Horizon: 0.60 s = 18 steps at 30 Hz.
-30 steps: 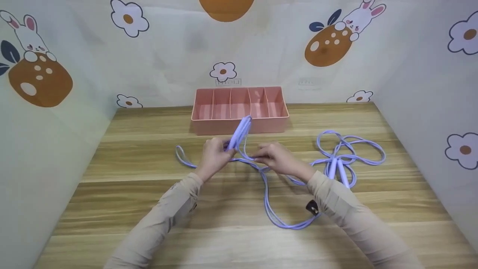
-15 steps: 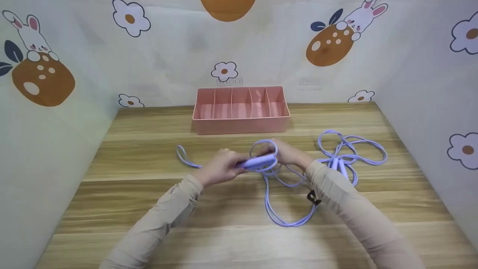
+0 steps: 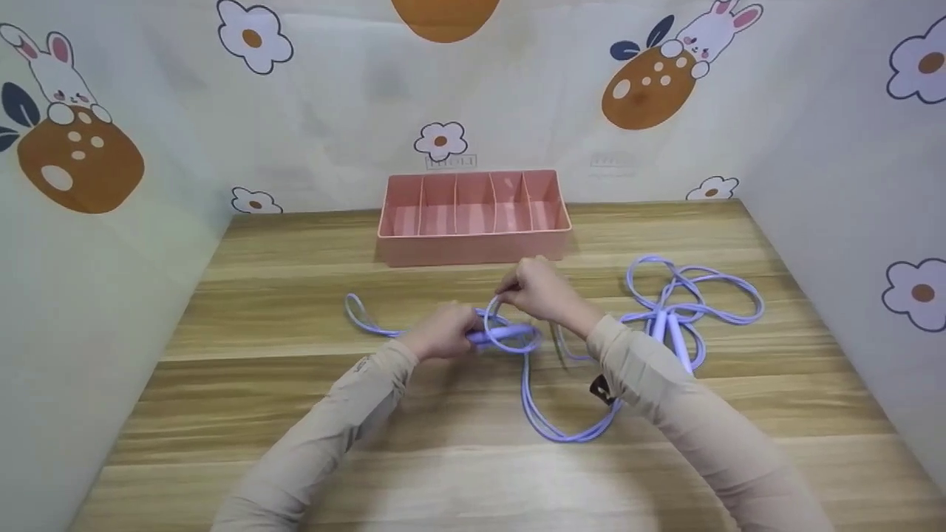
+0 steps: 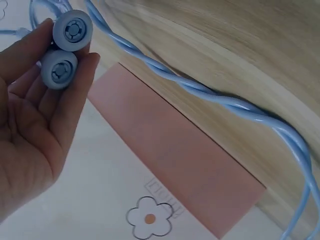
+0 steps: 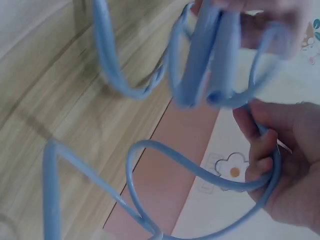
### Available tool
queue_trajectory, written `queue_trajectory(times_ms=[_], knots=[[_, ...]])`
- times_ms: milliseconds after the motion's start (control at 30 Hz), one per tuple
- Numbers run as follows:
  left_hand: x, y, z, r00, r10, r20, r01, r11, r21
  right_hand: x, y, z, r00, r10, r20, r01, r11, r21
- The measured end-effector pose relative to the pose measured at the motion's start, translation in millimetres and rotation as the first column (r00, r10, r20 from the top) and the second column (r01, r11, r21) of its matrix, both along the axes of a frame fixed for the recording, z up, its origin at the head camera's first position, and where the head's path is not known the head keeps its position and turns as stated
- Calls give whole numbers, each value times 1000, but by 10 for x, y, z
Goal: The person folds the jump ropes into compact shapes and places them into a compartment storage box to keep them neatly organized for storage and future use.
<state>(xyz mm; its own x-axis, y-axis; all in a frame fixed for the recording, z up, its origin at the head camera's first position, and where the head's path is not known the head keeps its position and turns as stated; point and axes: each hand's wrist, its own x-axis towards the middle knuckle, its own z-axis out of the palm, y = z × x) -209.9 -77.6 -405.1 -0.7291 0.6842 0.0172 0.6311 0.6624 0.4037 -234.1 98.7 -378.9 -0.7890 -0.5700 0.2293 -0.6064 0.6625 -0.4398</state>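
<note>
Jump rope (image 3: 510, 334), blue-violet, is in both your hands over the middle of the desk (image 3: 443, 480); your left hand (image 3: 443, 330) grips its two handles (image 4: 73, 31) side by side, thumb on one side and fingers on the other; your right hand (image 3: 541, 292), closer to the desk's back edge, is narrow, its fingertips pinching the cord (image 5: 195, 169), which curves in one loop beside the two handles. Toward the desk's right edge lies a second pair of grips (image 3: 679, 343), two in number, so four show in all; several coils (image 3: 739, 321) of like cord spread around them; one doubled bend (image 3: 565, 440) dips toward the desk's front edge, and one looped end (image 3: 369, 327) points to the left edge; how many ropes these strands make up, you cannot tell, since they cross under your hands. One pink box (image 3: 473, 250) with five compartments stands near the middle of the back edge; the walls behind and beside the desk show two printed rabbits (image 3: 709, 41) and six printed flowers (image 3: 441, 140).
</note>
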Motion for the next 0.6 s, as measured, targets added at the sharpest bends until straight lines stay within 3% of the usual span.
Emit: queue_trajectory(times_ms=[100,200,267,333,400,433,533,600], knots=[[-61,-11,0,993,107,50,-108,994,22,87,-69,27,995,-102,-12,100,991,-84],[-99,-26,15,972,213,103,-221,973,70,178,-143,33,989,-146,-5,143,977,-159],[-119,-44,34,947,285,145,-303,945,122,233,-168,32,989,-147,-1,144,968,-204],[-139,-75,56,915,345,208,-384,904,191,279,-171,19,990,-142,-6,137,962,-237],[-161,-111,77,868,376,325,-466,844,267,314,-158,-5,993,-117,-10,110,959,-261],[-175,-131,83,836,371,405,-506,807,304,329,-147,-20,994,-106,-17,98,959,-265],[-209,-172,98,727,311,612,-615,692,379,348,-103,-98,997,-71,-39,58,960,-272],[-225,-185,102,667,261,697,-663,634,397,347,-72,-160,998,-47,-28,37,956,-292]])
